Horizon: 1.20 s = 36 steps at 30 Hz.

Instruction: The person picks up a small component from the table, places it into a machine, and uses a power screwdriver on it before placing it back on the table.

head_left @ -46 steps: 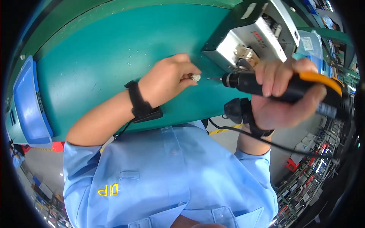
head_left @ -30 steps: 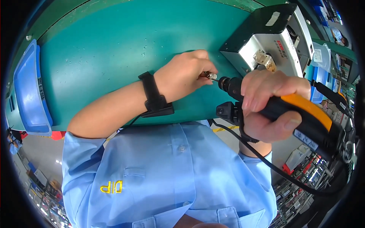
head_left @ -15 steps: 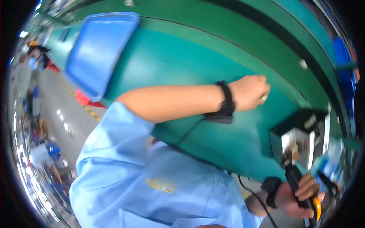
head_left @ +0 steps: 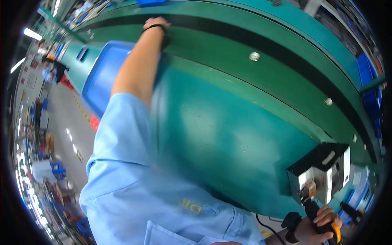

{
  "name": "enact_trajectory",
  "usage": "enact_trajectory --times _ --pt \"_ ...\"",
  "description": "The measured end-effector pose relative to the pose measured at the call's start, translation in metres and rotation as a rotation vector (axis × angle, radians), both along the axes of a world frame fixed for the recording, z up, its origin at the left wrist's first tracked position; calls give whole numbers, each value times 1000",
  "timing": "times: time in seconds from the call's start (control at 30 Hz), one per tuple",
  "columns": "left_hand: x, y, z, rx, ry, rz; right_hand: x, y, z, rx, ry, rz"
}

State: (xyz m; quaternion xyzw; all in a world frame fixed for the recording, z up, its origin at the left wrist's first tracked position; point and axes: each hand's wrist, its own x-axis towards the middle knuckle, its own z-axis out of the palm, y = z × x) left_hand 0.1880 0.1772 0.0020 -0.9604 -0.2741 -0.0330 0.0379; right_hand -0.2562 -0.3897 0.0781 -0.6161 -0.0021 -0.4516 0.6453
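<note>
My left arm stretches far forward and left, past the blue tray. At its end my left hand (head_left: pixel 157 22) is over the dark stripe of the green conveyor belt (head_left: pixel 204 43). Its fingers curl down and look closed; whatever they hold, if anything, is hidden. At the lower right my right hand (head_left: pixel 316 229) wraps round a black power screwdriver (head_left: pixel 312 210) with an orange part. The screwdriver's front end is at a black and silver box (head_left: pixel 316 171), beside a small brownish block (head_left: pixel 311 188) in its opening. Small silvery round pieces (head_left: pixel 254 56) lie spaced out along the belt.
A shallow blue tray (head_left: pixel 107 61) lies on the green worktop (head_left: pixel 228 134), under my left forearm. A second black tool (head_left: pixel 350 211) is right of the screwdriver. Blue bins (head_left: pixel 365 73) line the far right. People stand in the distance at upper left.
My left hand has moved forward and left, from above the worktop to the belt; before, a small shiny piece showed in its closed fingers. My right hand still grips the screwdriver. The view has shifted.
</note>
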Motion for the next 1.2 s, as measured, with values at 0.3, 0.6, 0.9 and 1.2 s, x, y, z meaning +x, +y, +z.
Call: enact_trajectory --times 0.3,0.6,0.9,1.2 --pt "6 -59 -32 -782 -8 -622 -3 -7 18 -43 -76 102" --pt "-309 -368 7 -1148 299 -1378 -2 -32 14 -16 -81 143" --pt "-348 -392 -30 -1258 322 -1451 6 -33 0 -43 12 325" --pt "-350 -394 -38 -1290 231 -1431 28 -46 14 131 159 481"
